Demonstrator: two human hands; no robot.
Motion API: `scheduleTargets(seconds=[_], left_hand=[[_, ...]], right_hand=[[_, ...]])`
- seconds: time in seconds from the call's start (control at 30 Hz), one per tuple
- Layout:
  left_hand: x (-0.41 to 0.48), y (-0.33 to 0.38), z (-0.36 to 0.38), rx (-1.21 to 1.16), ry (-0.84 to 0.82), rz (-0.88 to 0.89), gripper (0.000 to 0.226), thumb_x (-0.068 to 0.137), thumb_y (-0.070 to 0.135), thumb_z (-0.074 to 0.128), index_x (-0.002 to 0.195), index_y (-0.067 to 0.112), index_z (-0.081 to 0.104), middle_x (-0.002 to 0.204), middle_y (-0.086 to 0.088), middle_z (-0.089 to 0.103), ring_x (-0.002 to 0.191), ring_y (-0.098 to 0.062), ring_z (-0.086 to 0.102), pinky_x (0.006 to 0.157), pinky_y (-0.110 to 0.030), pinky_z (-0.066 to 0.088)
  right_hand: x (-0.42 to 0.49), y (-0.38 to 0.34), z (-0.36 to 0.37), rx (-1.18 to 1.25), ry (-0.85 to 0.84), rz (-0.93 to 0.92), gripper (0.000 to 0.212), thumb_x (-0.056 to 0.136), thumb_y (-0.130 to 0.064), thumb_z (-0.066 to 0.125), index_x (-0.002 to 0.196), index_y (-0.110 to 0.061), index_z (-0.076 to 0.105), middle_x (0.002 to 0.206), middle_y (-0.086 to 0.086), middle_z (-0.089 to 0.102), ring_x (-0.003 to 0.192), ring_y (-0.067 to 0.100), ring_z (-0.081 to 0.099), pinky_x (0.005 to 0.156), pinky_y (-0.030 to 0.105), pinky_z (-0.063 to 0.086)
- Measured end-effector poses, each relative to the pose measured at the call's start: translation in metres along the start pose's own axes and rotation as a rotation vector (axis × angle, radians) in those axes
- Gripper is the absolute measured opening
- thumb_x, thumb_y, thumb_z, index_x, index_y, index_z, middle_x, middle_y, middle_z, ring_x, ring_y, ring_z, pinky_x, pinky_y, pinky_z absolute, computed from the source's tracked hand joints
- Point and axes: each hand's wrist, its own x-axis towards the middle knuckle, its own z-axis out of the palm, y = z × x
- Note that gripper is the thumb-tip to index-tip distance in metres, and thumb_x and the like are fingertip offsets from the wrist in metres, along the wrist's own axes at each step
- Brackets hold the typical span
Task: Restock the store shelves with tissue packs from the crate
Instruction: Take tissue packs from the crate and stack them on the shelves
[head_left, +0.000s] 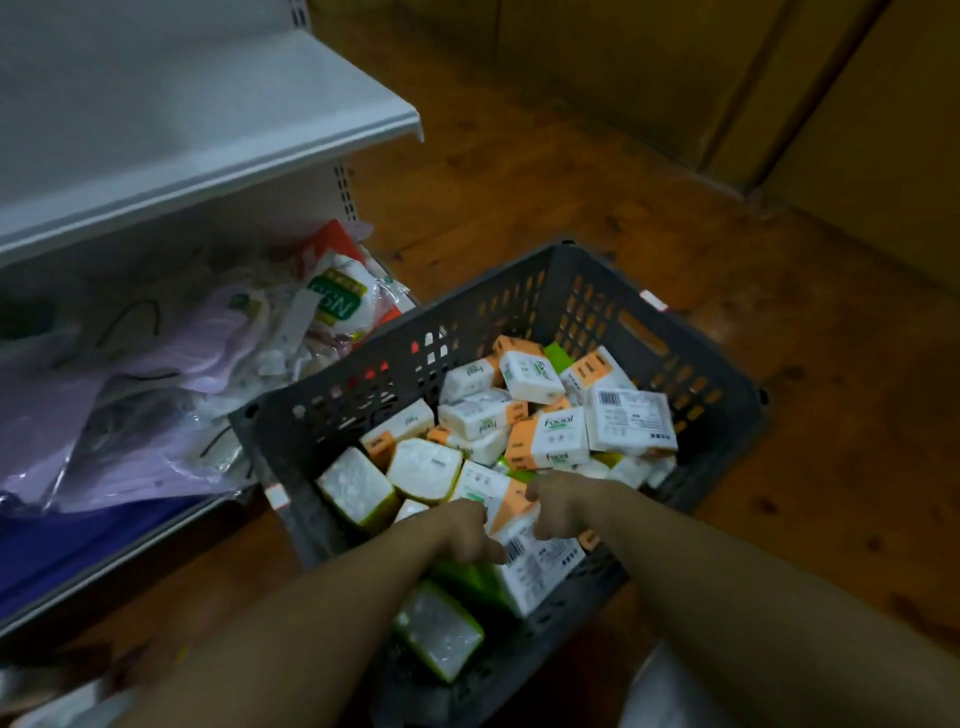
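Head view, hands: left hand (470, 530) and right hand (558, 506) both reach down into the crate (691, 374), near its closest wall.
Fingers, left: curled and closed onto the left edge of an orange-and-white tissue pack (524, 551); the grip looks like a pinch, though the fingertips are hidden.
Fingers, right: curled over the same pack's upper right edge, pressed against it.
Reason for hold: two hands on one pack suggests it is being freed from the pile around it, judged from the tilt of the pack.
Task item, location: this pack lies directly under and between the fingers, barcode face up, leaning on green-edged packs (439, 629) just below the left fingers.
Task item, appearance: soft white film wrap, orange ends, printed label; slightly crumpled.
Remaining stock: loose packs (550, 439) heaped beyond the fingers, jumbled at all angles.
Shelf: upper shelf (218, 130) is bare, well to the left of and above the fingers; the lower level holds bagged goods (156, 374).
Progress: early, judging by the full crate.
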Motion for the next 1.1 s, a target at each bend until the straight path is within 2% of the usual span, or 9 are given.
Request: scheduleTargets(seconds=[0.13, 0.23, 0.33, 0.43, 0.6, 0.73, 0.83, 0.97, 1.1], left_hand=[[0.010, 0.002, 0.016, 0.008, -0.004, -0.004, 0.049, 0.083, 0.037, 0.065, 0.119, 0.005, 0.057, 0.125, -0.014, 0.057, 0.111, -0.028, 0.054, 0.082, -0.031, 0.041], [0.003, 0.005, 0.011, -0.019, 0.092, 0.009, 0.045, 0.083, 0.029, 0.065, 0.120, 0.005, 0.053, 0.124, -0.014, 0.055, 0.110, -0.028, 0.054, 0.078, -0.030, 0.040], [-0.015, 0.000, -0.016, -0.126, 0.217, 0.048, 0.050, 0.085, 0.017, 0.063, 0.130, 0.010, 0.044, 0.126, -0.013, 0.053, 0.107, -0.028, 0.055, 0.075, -0.026, 0.042], [-0.038, -0.012, -0.053, -0.228, 0.343, 0.097, 0.044, 0.084, 0.005, 0.060, 0.126, 0.009, 0.046, 0.103, -0.018, 0.057, 0.086, -0.030, 0.058, 0.059, -0.031, 0.045], [-0.078, -0.034, -0.101, -0.422, 0.693, 0.165, 0.022, 0.077, 0.016, 0.069, 0.095, 0.017, 0.056, 0.095, -0.005, 0.059, 0.077, -0.017, 0.058, 0.058, -0.027, 0.045], [-0.116, -0.052, -0.127, -0.493, 0.978, 0.212, 0.017, 0.082, 0.019, 0.066, 0.093, 0.021, 0.053, 0.115, -0.004, 0.041, 0.094, -0.017, 0.051, 0.082, -0.023, 0.043], [-0.151, -0.066, -0.137, -0.488, 1.171, 0.226, 0.024, 0.080, 0.006, 0.065, 0.093, 0.021, 0.050, 0.110, 0.002, 0.032, 0.093, -0.014, 0.046, 0.079, -0.017, 0.038], [-0.197, -0.091, -0.150, -0.534, 1.329, 0.287, 0.027, 0.080, -0.001, 0.063, 0.098, 0.016, 0.051, 0.109, 0.002, 0.035, 0.095, -0.010, 0.045, 0.080, -0.007, 0.034], [-0.246, -0.130, -0.162, -0.494, 1.497, 0.299, 0.026, 0.083, 0.004, 0.060, 0.106, 0.012, 0.053, 0.107, 0.002, 0.041, 0.091, -0.019, 0.051, 0.077, -0.021, 0.040]], right_hand=[[0.002, 0.004, 0.005, -0.002, 0.036, -0.014, 0.057, 0.091, -0.020, 0.058, 0.143, -0.010, 0.035, 0.143, 0.014, 0.041, 0.126, 0.029, 0.044, 0.097, 0.033, 0.041], [-0.001, 0.004, 0.001, 0.093, 0.115, -0.034, 0.061, 0.091, -0.016, 0.056, 0.145, -0.013, 0.030, 0.144, 0.015, 0.040, 0.126, 0.031, 0.044, 0.100, 0.035, 0.042], [-0.010, 0.003, -0.013, 0.255, 0.202, -0.007, 0.071, 0.091, -0.018, 0.055, 0.150, -0.024, 0.016, 0.152, 0.019, 0.019, 0.122, 0.037, 0.044, 0.092, 0.038, 0.044], [-0.023, -0.012, -0.030, 0.391, 0.270, -0.037, 0.066, 0.092, -0.019, 0.057, 0.149, -0.024, 0.022, 0.149, 0.019, 0.013, 0.096, 0.034, 0.054, 0.079, 0.034, 0.048], [-0.042, -0.063, -0.062, 0.577, 0.666, -0.154, 0.040, 0.091, -0.013, 0.055, 0.128, -0.025, 0.044, 0.125, 0.006, 0.034, 0.091, 0.029, 0.050, 0.081, 0.037, 0.047], [-0.064, -0.112, -0.090, 0.656, 0.830, -0.295, 0.036, 0.090, -0.017, 0.056, 0.122, -0.027, 0.044, 0.117, -0.005, 0.030, 0.098, 0.022, 0.047, 0.086, 0.036, 0.046], [-0.082, -0.147, -0.105, 0.688, 0.942, -0.410, 0.035, 0.090, -0.019, 0.060, 0.122, -0.020, 0.045, 0.119, -0.007, 0.030, 0.095, 0.009, 0.042, 0.080, 0.024, 0.040], [-0.099, -0.195, -0.122, 0.673, 1.043, -0.532, 0.031, 0.091, -0.016, 0.059, 0.120, -0.017, 0.047, 0.127, -0.003, 0.033, 0.097, 0.007, 0.041, 0.086, 0.028, 0.047], [-0.108, -0.251, -0.135, 0.600, 1.066, -0.642, 0.033, 0.090, -0.011, 0.059, 0.122, -0.014, 0.047, 0.130, 0.002, 0.035, 0.103, 0.007, 0.039, 0.088, 0.022, 0.041]])
